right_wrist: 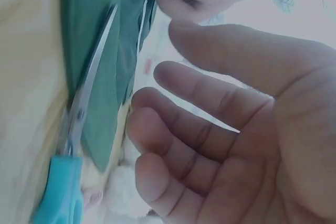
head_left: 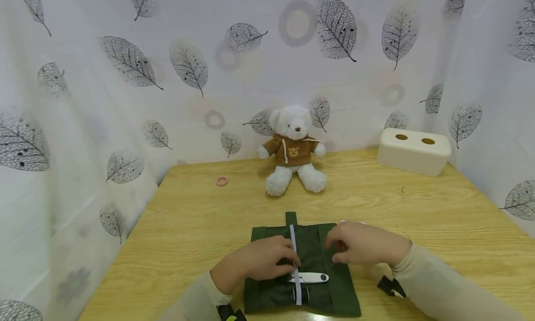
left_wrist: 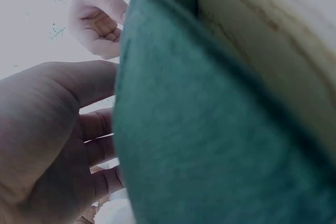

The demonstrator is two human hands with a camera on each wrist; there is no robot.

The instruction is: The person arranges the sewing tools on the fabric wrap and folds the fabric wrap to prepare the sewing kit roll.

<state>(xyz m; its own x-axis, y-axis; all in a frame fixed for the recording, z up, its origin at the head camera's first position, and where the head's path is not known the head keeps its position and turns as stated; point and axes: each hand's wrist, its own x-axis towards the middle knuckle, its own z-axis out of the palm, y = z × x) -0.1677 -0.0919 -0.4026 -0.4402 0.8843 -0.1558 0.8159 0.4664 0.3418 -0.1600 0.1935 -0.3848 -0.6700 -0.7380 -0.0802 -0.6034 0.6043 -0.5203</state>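
Note:
A dark green fabric roll (head_left: 313,246) lies unfolded on the table, a white elastic strap (head_left: 293,237) running down its middle. Under the strap sit a slim white-handled tool (head_left: 313,278) and a black thread spool (head_left: 305,294). My left hand (head_left: 267,258) lies over the roll's left half, its thumb and fingertips pinching the strap. At the roll's right edge hovers my right hand (head_left: 363,244), fingers loosely bent and holding nothing (right_wrist: 226,124). Scissors with teal handles (right_wrist: 60,187) lie beneath it, their blades over the green fabric in the right wrist view; from above, the right hand mostly hides them.
A white teddy bear (head_left: 294,149) in a brown hoodie sits at the table's back. To its left lies a pink ring (head_left: 222,181). A cream box (head_left: 414,151) with two round holes stands at the back right corner. Leaf-printed curtains (head_left: 192,102) border the table (head_left: 188,209).

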